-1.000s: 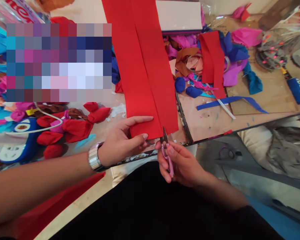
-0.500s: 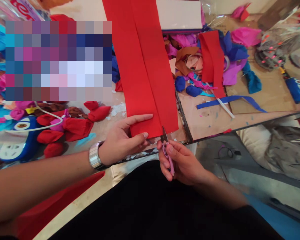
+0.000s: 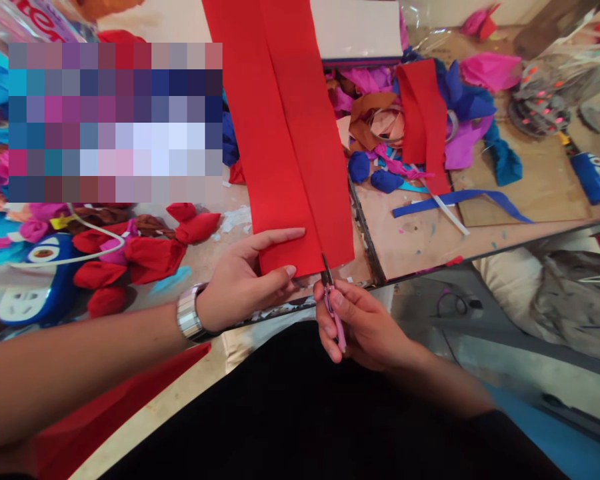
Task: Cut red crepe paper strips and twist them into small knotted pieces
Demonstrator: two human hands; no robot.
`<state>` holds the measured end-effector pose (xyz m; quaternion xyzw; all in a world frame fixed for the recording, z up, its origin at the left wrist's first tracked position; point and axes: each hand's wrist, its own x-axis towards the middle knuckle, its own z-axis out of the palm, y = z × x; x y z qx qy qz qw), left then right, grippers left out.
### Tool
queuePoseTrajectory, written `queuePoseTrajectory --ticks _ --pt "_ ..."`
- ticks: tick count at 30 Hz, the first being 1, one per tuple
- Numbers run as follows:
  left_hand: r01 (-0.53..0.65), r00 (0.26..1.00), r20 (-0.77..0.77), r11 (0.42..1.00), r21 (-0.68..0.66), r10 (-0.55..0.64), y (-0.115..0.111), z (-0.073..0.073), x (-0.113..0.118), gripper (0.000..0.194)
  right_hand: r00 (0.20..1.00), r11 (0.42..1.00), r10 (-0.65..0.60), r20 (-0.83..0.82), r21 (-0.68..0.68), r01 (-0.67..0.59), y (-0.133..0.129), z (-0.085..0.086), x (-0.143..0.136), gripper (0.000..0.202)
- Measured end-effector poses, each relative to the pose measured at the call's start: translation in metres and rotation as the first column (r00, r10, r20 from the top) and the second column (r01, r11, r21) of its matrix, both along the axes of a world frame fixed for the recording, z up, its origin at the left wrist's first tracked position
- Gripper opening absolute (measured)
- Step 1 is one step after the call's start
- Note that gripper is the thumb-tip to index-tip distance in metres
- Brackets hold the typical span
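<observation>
A long red sheet [image 3: 280, 193], crepe paper or cloth, lies in overlapping layers with its near end at the table's front edge. My left hand [image 3: 250, 270] grips this end, its index finger stretched over the top and its thumb at the lower edge; the other fingers are mostly hidden. In my right hand [image 3: 355, 323] is a small pair of scissors with pink handles [image 3: 338, 327]. Their narrow blades [image 3: 326, 268] meet the sheet's near edge, close together, pointing away from me along the line between the layers.
Red bundles [image 3: 155, 260] and a blue-and-white power strip [image 3: 40, 283] lie to the left. Coloured scraps [image 3: 375, 127], a red strip [image 3: 423, 113] and a blue strip [image 3: 463, 200] are on the right. A white box [image 3: 357, 30] stands behind. Part of the left is pixelated.
The scissor blades have come closer together at the sheet's edge. The sheet's right-hand layer has shifted slightly left. My left hand has hardly moved.
</observation>
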<state>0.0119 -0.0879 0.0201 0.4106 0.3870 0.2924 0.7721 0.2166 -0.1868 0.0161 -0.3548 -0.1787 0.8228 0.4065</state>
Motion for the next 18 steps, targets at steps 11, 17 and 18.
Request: queuePoseTrajectory --ticks 11,17,18 --pt "0.006 0.999 -0.042 1.0 0.019 -0.005 -0.001 0.001 -0.002 0.066 0.999 0.999 -0.026 -0.018 -0.028 0.025 -0.005 -0.003 0.001 0.039" --pt "-0.013 1.0 0.004 1.0 -0.009 0.013 -0.002 0.004 -0.001 0.069 0.997 0.995 0.025 -0.078 -0.092 -0.032 -0.013 -0.003 0.001 0.043" --pt "-0.018 1.0 0.013 1.0 -0.005 0.018 -0.002 0.005 -0.001 0.069 0.995 0.994 0.029 -0.092 -0.098 -0.038 -0.014 -0.002 0.0 0.042"
